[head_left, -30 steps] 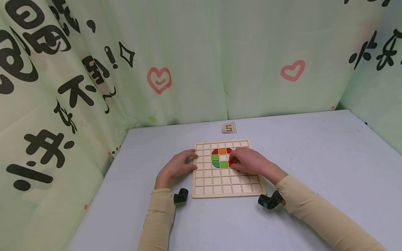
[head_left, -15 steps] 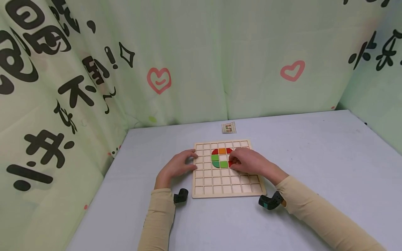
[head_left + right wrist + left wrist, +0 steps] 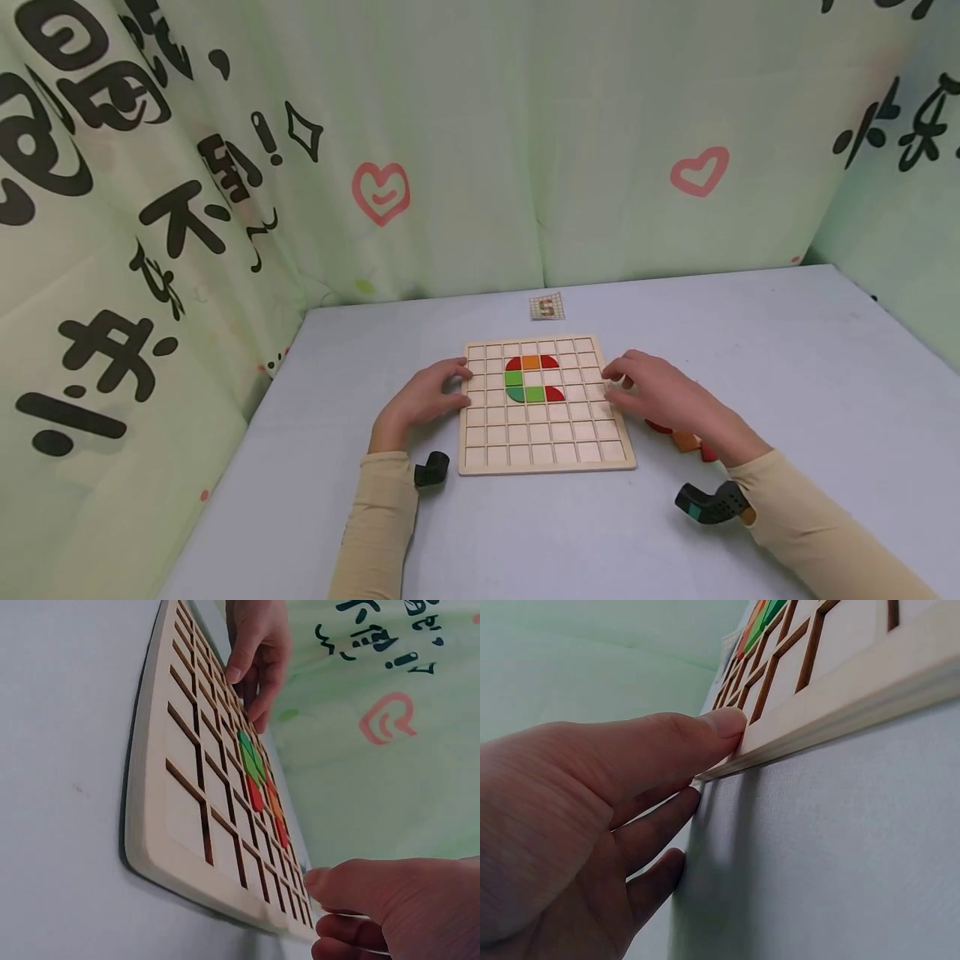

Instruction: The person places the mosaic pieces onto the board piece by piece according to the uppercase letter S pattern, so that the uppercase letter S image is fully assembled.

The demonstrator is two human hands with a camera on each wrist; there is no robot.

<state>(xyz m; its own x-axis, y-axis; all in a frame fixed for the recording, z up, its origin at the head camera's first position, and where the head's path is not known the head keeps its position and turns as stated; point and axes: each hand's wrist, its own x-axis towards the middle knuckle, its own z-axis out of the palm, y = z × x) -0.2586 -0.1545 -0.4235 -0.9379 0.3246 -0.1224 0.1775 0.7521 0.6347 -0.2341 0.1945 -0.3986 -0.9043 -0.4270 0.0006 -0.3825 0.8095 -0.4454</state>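
A wooden grid board (image 3: 551, 434) lies flat on the table. Set in its upper middle cells, red, orange, green and teal tiles form a C shape, with a red quarter-round tile (image 3: 554, 393) at its lower right end. My left hand (image 3: 423, 393) rests at the board's left edge. The left wrist view shows its thumb (image 3: 724, 724) on the rim and the other fingers loosely bent beside it. My right hand (image 3: 663, 392) is at the right edge, thumb (image 3: 322, 883) close to the rim, other fingers bent, nothing visible between them.
Partly under the right forearm lie loose tiles, among them an orange tile (image 3: 686, 441) and a red tile (image 3: 708, 453). A small patterned card (image 3: 547, 306) sits behind the board. A printed curtain (image 3: 465, 150) hangs behind the white table (image 3: 525, 533).
My right hand has left the red quarter-round tile in the C shape and moved right to the board's edge, uncovering that tile and the loose ones. The left hand stays put.
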